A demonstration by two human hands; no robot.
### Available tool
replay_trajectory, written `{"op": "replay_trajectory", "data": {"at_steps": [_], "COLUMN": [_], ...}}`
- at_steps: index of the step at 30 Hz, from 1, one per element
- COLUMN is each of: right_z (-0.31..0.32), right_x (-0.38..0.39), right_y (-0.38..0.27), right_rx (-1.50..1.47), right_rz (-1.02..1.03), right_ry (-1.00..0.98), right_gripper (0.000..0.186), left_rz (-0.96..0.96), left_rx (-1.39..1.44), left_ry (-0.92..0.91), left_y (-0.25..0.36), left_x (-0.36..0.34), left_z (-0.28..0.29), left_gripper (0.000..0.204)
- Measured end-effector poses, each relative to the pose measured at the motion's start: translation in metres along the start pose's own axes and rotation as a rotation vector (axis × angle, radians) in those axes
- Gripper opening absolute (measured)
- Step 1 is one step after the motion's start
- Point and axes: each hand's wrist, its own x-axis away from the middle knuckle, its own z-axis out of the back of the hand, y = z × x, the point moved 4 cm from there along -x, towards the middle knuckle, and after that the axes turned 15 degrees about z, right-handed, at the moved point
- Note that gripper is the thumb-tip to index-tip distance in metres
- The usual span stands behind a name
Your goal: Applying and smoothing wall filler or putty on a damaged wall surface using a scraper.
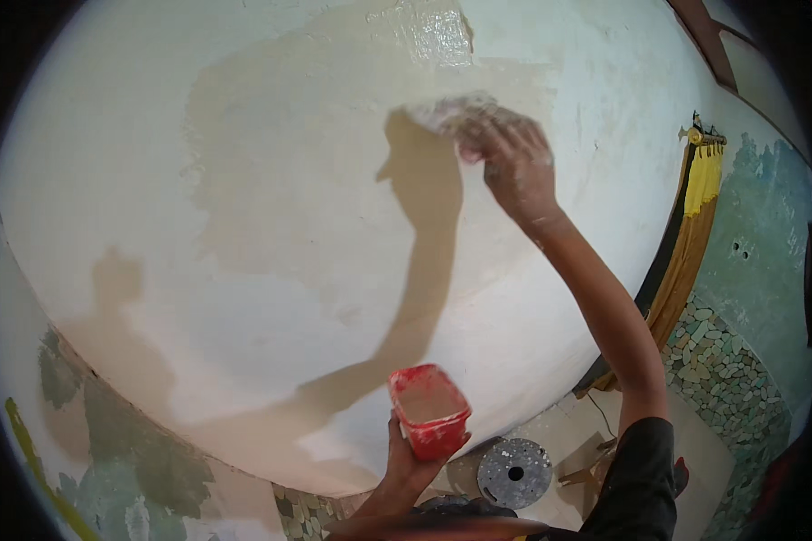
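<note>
My right hand is raised against a pale plastered wall, pressing a whitish sponge or pad to it; the hand is dusted with plaster. A beige, freshly smeared patch spreads left and up from the pad, with a wet glossy spot above it. My left hand holds a small red plastic tub from below, low in the view; the tub is smeared with pale paste inside. My arm's shadow falls on the wall between the two hands.
A yellow and orange cloth hangs from a rod in a doorway on the right. A teal wall and pebble-patterned floor lie further right. A round grey speckled disc with a hole lies on the floor below.
</note>
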Motion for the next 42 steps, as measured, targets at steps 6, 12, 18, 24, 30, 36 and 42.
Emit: {"op": "replay_trajectory", "data": {"at_steps": [6, 12, 18, 24, 30, 36, 42], "right_z": [0.023, -0.018, -0.012, 0.021, -0.008, 0.014, 0.051], "right_x": [-0.068, -0.051, 0.010, -0.063, -0.089, -0.086, -0.127], "right_y": [0.081, 0.085, 0.046, 0.109, 0.036, -0.045, 0.049], "right_rx": [0.066, 0.084, -0.035, -0.287, -0.096, -0.272, -0.200], "right_rz": [-0.198, -0.012, -0.064, -0.113, 0.006, -0.037, -0.574], "right_ry": [0.093, 0.052, 0.078, 0.353, 0.060, -0.295, -0.208], "right_gripper": [0.038, 0.040, 0.037, 0.030, 0.036, 0.040, 0.028], "left_rz": [0.011, -0.098, -0.156, -0.119, -0.114, -0.085, -0.127], "left_rx": [0.174, 0.153, 0.238, 0.142, 0.086, 0.090, 0.082], "left_ry": [-0.013, 0.022, 0.108, 0.082, 0.098, 0.038, 0.070], "left_y": [-0.004, -0.004, -0.006, -0.005, 0.001, 0.003, -0.002], "left_x": [0.011, 0.014, 0.028, 0.014, 0.010, 0.015, 0.013], "left_z": [0.056, 0.083, 0.082, 0.084, 0.084, 0.062, 0.071], "left_gripper": [0.062, 0.060, 0.060, 0.054, 0.054, 0.054, 0.054]}}
